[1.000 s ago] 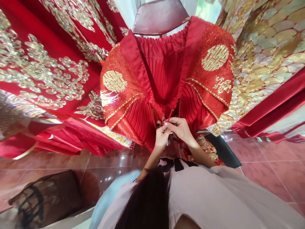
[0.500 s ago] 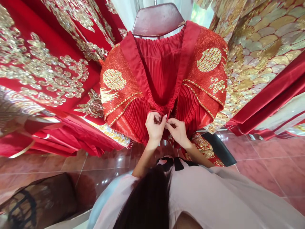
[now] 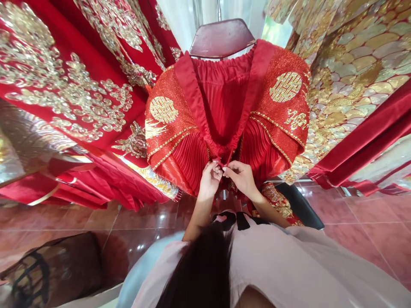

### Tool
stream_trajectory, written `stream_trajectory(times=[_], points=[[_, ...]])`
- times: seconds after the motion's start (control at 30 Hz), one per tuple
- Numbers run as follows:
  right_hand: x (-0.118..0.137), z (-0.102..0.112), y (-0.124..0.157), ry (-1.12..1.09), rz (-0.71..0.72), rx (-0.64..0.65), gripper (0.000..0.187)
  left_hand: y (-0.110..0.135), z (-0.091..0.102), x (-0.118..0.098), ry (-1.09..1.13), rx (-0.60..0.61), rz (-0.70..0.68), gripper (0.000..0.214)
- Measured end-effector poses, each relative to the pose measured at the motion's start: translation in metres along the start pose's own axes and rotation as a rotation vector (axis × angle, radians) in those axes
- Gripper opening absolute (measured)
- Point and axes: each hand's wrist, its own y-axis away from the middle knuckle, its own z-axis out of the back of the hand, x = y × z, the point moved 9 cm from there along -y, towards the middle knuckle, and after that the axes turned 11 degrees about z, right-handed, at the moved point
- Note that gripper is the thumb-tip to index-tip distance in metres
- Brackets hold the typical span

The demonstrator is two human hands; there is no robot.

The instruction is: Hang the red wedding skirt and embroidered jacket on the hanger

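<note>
A red pleated skirt (image 3: 221, 98) with glittery panels and gold embroidered emblems hangs over the back of a dark wooden chair (image 3: 221, 38). Its gathered waistband dips to a V in front of me. At that low point is a thin red drawstring (image 3: 228, 158). My left hand (image 3: 209, 179), palm partly turned up, has its fingers curled closed at the string. From the other side my right hand (image 3: 240, 177) pinches the string between thumb and forefinger. The fingertips of both hands nearly meet, and the fine detail between them is too small to make out.
Red garments with silver beading (image 3: 80, 94) hang at the left. On the right is a gold scale-patterned garment (image 3: 353, 72). A black chair seat (image 3: 298, 205) with red-and-gold cloth (image 3: 276, 199) on it stands beyond my right forearm. A dark bag (image 3: 58, 269) sits at lower left.
My left hand has turned its palm more upward, and the red loop round its fingers no longer shows. My right hand keeps its pinch. The whole view has shifted slightly.
</note>
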Motion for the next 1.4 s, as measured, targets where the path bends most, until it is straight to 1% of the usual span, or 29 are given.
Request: stream_trajectory(times=[0.07,0.17,0.23,0.3,0.33,0.4,0.5,0.57,0.6,0.63,0.67,0.7,0.73,0.77,0.83,0.87,0.9,0.97,1.0,1.03,1.1,1.17,1.2,1.23,1.27,1.3,1.33,1.4], points=[[0.004,-0.001,0.001,0.02,-0.003,0.018,0.025,-0.001,0.005,-0.007,0.008,-0.084,-0.104,0.038],[0.015,-0.001,0.004,0.052,0.011,0.039,0.024,0.0,0.015,-0.025,0.029,-0.227,-0.317,0.042],[0.021,-0.001,0.006,0.065,0.026,0.042,0.024,0.002,0.026,-0.039,-0.023,-0.331,-0.452,0.041],[0.022,0.001,0.009,0.076,0.026,0.036,0.025,0.0,0.041,-0.048,-0.1,-0.419,-0.523,0.036],[0.02,0.002,0.01,0.075,0.018,0.032,0.025,-0.003,0.05,-0.049,-0.133,-0.449,-0.527,0.034],[0.015,0.005,0.012,0.053,-0.007,0.025,0.025,-0.012,0.071,-0.044,-0.163,-0.474,-0.473,0.03],[0.01,0.01,0.012,0.011,-0.02,0.022,0.029,-0.021,0.098,-0.024,-0.223,-0.498,-0.365,0.024],[0.012,0.014,0.011,0.036,0.004,0.02,0.03,-0.02,0.106,-0.009,-0.274,-0.52,-0.322,0.02],[0.013,0.015,0.01,0.058,0.016,0.022,0.03,-0.016,0.105,-0.004,-0.3,-0.533,-0.319,0.019],[0.014,0.015,0.01,0.081,0.023,0.025,0.03,-0.01,0.102,-0.003,-0.316,-0.547,-0.33,0.019],[0.015,0.015,0.01,0.101,0.024,0.027,0.029,-0.002,0.093,-0.005,-0.351,-0.547,-0.356,0.019],[0.015,0.014,0.009,0.117,0.022,0.034,0.029,0.006,0.079,-0.011,-0.42,-0.522,-0.393,0.021],[0.015,0.012,0.009,0.131,0.021,0.043,0.028,0.015,0.06,-0.018,-0.528,-0.469,-0.426,0.021],[0.016,0.011,0.008,0.143,0.025,0.051,0.028,0.023,0.038,-0.026,-0.669,-0.39,-0.447,0.022],[0.019,0.008,0.007,0.166,0.046,0.06,0.027,0.037,-0.004,-0.035,-0.974,-0.215,-0.425,0.021],[0.022,0.008,0.006,0.178,0.06,0.066,0.027,0.044,-0.019,-0.039,-1.096,-0.146,-0.402,0.024],[0.024,0.007,0.005,0.193,0.074,0.074,0.027,0.05,-0.028,-0.043,-1.177,-0.105,-0.382,0.027],[0.029,0.007,0.005,0.226,0.094,0.094,0.029,0.058,-0.039,-0.053,-1.267,-0.068,-0.381,0.032],[0.031,0.007,0.005,0.239,0.1,0.109,0.03,0.06,-0.044,-0.057,-1.275,-0.048,-0.402,0.034],[0.033,0.006,0.006,0.247,0.106,0.123,0.031,0.06,-0.05,-0.058,-1.254,-0.002,-0.426,0.037],[0.038,0.005,0.006,0.26,0.126,0.137,0.028,0.058,-0.063,-0.051,-1.099,0.155,-0.446,0.045],[0.043,0.003,0.006,0.26,0.15,0.159,0.026,0.05,-0.073,-0.035,-0.881,0.328,-0.35,0.057],[0.045,0.003,0.005,0.268,0.167,0.173,0.025,0.044,-0.073,-0.027,-0.789,0.36,-0.284,0.061],[0.048,0.004,0.004,0.289,0.183,0.183,0.025,0.038,-0.072,-0.023,-0.732,0.349,-0.238,0.061],[0.051,0.008,0.001,0.324,0.199,0.184,0.024,0.034,-0.068,-0.023,-0.715,0.312,-0.227,0.06],[0.054,0.013,-0.002,0.366,0.21,0.181,0.024,0.032,-0.066,-0.028,-0.732,0.273,-0.248,0.057],[0.057,0.018,-0.007,0.409,0.219,0.18,0.024,0.033,-0.065,-0.037,-0.765,0.245,-0.288,0.052],[0.066,0.027,-0.018,0.458,0.229,0.209,0.022,0.04,-0.071,-0.061,-0.855,0.257,-0.374,0.042]])
